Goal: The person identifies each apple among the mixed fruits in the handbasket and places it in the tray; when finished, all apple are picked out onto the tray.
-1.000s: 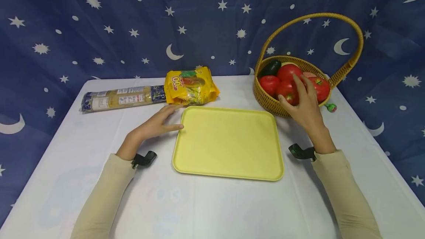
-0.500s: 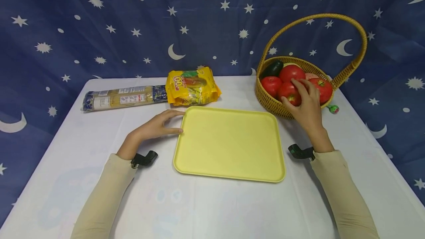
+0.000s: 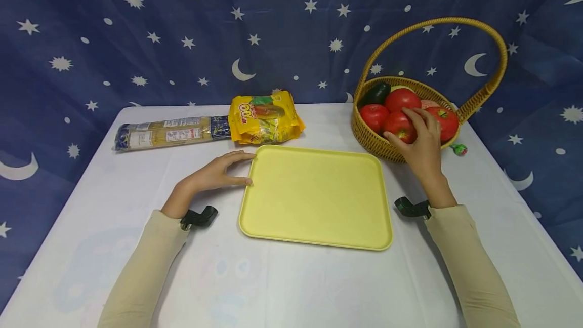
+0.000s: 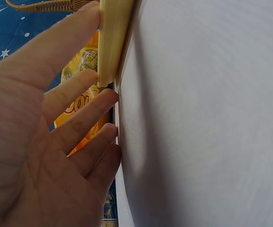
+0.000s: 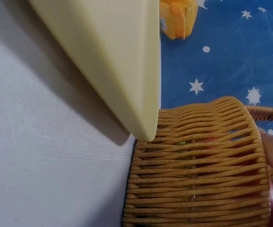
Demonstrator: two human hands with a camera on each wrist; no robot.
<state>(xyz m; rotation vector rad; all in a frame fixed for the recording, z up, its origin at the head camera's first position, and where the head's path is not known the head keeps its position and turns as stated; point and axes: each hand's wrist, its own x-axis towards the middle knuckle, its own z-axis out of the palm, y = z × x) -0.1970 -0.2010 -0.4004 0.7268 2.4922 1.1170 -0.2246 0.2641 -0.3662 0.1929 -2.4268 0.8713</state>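
The right hand curls thumb and fingers about a red apple inside the wicker basket; the left hand, fingers loosely extended, touches the yellow tray. Apple judged firm, smooth, light; best gripped round its widest part.

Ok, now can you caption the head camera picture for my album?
The left hand touches the yellow tray while the right hand cups a red fruit in the wicker basket.

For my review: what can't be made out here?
Head: right side of the red fruit under the right hand, hidden by that hand.
Head: lower part of the pink item, behind that hand.
Right wrist: most of that hand, cut off by the right edge.
Head: print on the long packet, too small to read.
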